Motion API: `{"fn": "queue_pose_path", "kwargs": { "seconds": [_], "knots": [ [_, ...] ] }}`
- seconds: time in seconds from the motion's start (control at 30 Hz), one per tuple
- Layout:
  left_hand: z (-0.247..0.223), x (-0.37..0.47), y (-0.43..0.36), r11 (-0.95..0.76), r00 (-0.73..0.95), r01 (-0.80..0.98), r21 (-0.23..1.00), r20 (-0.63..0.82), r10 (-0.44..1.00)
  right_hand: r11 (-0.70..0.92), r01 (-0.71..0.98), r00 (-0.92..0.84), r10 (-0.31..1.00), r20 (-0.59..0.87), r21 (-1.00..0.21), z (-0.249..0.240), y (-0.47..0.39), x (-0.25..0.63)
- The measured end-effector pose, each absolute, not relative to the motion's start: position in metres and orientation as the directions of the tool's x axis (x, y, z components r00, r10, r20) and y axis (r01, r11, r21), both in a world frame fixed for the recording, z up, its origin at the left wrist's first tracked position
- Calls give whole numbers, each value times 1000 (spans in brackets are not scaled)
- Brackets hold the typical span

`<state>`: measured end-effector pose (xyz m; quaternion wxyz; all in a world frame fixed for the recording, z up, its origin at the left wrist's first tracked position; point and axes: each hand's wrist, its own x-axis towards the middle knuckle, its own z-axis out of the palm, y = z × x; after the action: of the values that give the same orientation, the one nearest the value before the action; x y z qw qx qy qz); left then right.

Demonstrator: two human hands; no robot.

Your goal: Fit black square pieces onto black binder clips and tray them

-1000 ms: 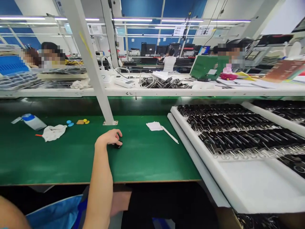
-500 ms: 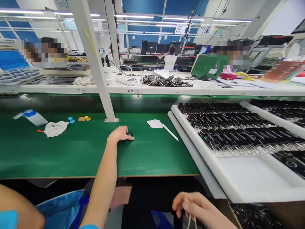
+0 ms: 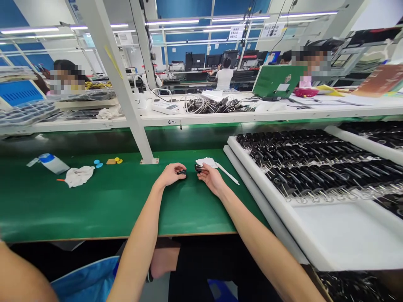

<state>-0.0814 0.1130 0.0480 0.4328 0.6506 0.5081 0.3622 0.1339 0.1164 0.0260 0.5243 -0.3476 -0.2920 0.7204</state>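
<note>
Over the green work surface [image 3: 103, 209], my left hand [image 3: 171, 175] is closed on a small black part [image 3: 181, 172] held between thumb and fingers. Its exact kind is too small to make out. Just to its right, my right hand [image 3: 211, 178] pinches a black binder clip [image 3: 198, 168] with metal wire handles. A small gap separates the two held things. Behind the right hand lies a stack of white paper pieces [image 3: 208, 162], and a white pen [image 3: 227, 173] rests beside it.
A white foam tray [image 3: 333, 226] with rows of clipped black parts [image 3: 283, 167] stands at the right. Below it is a box of black clips [image 3: 352, 285]. On the left lie a blue-capped bottle [image 3: 54, 162] and a white cloth [image 3: 79, 176]. A white post [image 3: 134, 109] rises behind my hands.
My right hand has come up from below the table edge to beside the left, now with a binder clip. My left hand has lifted the black part and shifted slightly right.
</note>
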Motion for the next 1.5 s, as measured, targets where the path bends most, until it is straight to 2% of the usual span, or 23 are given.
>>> {"fn": "queue_pose_path", "kwargs": {
  "seconds": [0.1, 0.17, 0.27, 0.33, 0.43, 0.6, 0.67, 0.77, 0.97, 1.17, 1.37, 1.5],
  "knots": [
    [47, -75, 115, -136, 81, 159, 978, 125, 989, -236, -534, -293, 952, -85, -812, 20, 118, 140],
    [47, -70, 115, -122, 52, 58, 991, 119, 992, -253, -500, -389, 920, -46, -828, 17, 115, 145],
    [46, -65, 113, -55, 83, -38, 998, 58, 995, -307, -440, -479, 875, -69, -843, 16, 111, 150],
    [46, -63, 112, -38, 88, -80, 996, 45, 995, -300, -429, -445, 891, -90, -852, 17, 111, 151],
    [45, -61, 112, -34, 50, -139, 990, 41, 998, -209, -383, -359, 931, -63, -900, 16, 113, 149],
    [41, -63, 116, -42, -5, -235, 971, 42, 999, 52, -158, -349, 931, 105, -986, 11, 110, 147],
    [38, -65, 118, -51, -15, -248, 967, 49, 999, 50, -156, -363, 926, 104, -987, 10, 107, 147],
    [35, -66, 119, -51, -37, -242, 969, 44, 998, -76, -212, -434, 901, 24, -974, 12, 104, 147],
    [34, -66, 117, -49, -11, -252, 966, 48, 999, -137, -294, -425, 905, 1, -946, 20, 101, 148],
    [36, -66, 117, -38, -36, -258, 965, 29, 999, -109, -299, -431, 902, 33, -948, 20, 104, 150],
    [39, -65, 115, -61, -44, -249, 967, 52, 998, 30, -247, -312, 944, 109, -968, 7, 110, 148],
    [40, -64, 116, -54, -21, -262, 963, 50, 999, 63, -198, -275, 954, 117, -978, 8, 111, 147]
  ]
}}
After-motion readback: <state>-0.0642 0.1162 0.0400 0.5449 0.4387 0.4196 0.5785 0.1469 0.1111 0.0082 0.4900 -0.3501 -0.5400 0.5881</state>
